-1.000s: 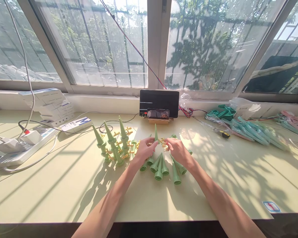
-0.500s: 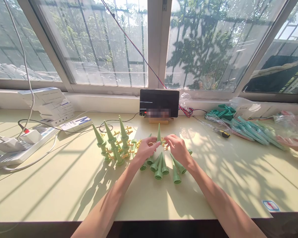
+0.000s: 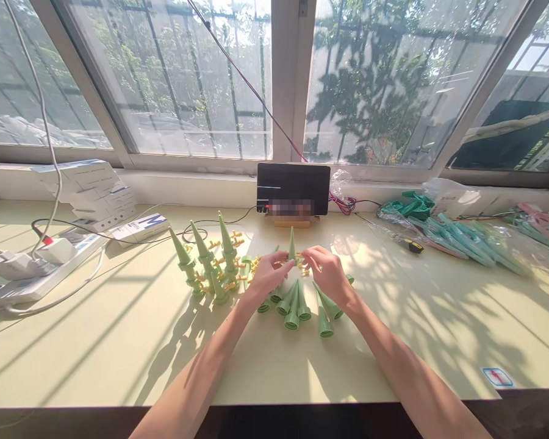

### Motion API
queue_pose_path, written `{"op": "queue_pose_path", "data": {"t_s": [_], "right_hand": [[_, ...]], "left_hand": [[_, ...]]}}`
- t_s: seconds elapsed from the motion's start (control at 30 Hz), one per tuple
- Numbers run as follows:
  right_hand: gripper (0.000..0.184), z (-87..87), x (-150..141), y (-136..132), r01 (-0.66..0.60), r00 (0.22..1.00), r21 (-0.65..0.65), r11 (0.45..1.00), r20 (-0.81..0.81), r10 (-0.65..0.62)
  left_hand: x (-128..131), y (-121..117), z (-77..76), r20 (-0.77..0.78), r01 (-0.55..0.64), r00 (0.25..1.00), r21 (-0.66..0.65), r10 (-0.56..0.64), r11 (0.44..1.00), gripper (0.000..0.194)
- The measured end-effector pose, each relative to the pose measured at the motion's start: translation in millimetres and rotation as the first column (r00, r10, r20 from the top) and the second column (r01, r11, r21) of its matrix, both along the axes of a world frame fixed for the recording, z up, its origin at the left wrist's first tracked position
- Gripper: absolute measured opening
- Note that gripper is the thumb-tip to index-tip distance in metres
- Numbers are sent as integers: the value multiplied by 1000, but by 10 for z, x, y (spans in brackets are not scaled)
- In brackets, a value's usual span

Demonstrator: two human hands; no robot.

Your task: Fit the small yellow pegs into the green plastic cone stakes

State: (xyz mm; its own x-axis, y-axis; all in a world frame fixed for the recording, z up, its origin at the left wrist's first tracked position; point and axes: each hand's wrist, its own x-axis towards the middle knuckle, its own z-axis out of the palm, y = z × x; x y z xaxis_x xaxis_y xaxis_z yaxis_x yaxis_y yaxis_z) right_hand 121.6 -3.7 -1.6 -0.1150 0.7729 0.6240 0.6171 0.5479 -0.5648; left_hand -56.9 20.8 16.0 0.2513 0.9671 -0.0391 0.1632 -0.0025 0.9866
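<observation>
My left hand (image 3: 271, 275) is closed around the lower part of a green plastic spike (image 3: 292, 242), whose pointed tip stands upright. Close against its right side, my right hand (image 3: 326, 271) is closed in a pinch; what sits between those fingertips is too small to make out. Below both hands, several loose green spikes (image 3: 291, 318) lie with their open threaded ends toward me. Small yellow valve-like pieces (image 3: 304, 272) lie partly hidden behind the hands. To the left, a group of upright green spikes (image 3: 203, 247) carries yellow side pieces (image 3: 236, 235).
A dark tablet (image 3: 293, 188) leans on a stand at the back. On the left are white boxes (image 3: 89, 189) and a power strip (image 3: 50, 274) with cables. Plastic-bagged green parts (image 3: 460, 239) and a small black-and-yellow object (image 3: 413, 246) lie at the right.
Another person's hand, at the far right edge earlier, is out of view, and a pink and green packet shows there. My hands stay nearly still at the upright spike.
</observation>
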Motion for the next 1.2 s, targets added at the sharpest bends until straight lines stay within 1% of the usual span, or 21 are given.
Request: {"op": "queue_pose_path", "data": {"t_s": [0.13, 0.47, 0.67, 0.8, 0.97, 1.2], "right_hand": [[24, 12, 1, -7, 0, 1000, 3, 1000, 3, 0], [25, 16, 8, -4, -14, 1000, 17, 1000, -22, 14], [24, -18, 17, 22, 5, 998, 34, 999, -62, -3], [19, -38, 18, 39, 26, 995, 2, 1000, -100, -26], [18, -46, 11, 41, 35, 992, -25, 999, -119, -38], [17, -33, 8, 26, 32, 987, -72, 997, -156, -43]], "left_hand": [[-4, -4, 14, -3, 21, 1000, 8, -21, 1000, 39], [-12, 10, 0, 35, 41, 998, 29, -42, 999, 41], [-12, -5, 22, -10, 37, 999, 54, -36, 998, 40], [-17, -2, 18, -27, 78, 997, 102, -76, 992, 38], [-17, 7, 0, -59, 69, 996, 142, -61, 987, 41], [-25, 6, -10, -88, 87, 994, 196, -71, 977, 43]]}}
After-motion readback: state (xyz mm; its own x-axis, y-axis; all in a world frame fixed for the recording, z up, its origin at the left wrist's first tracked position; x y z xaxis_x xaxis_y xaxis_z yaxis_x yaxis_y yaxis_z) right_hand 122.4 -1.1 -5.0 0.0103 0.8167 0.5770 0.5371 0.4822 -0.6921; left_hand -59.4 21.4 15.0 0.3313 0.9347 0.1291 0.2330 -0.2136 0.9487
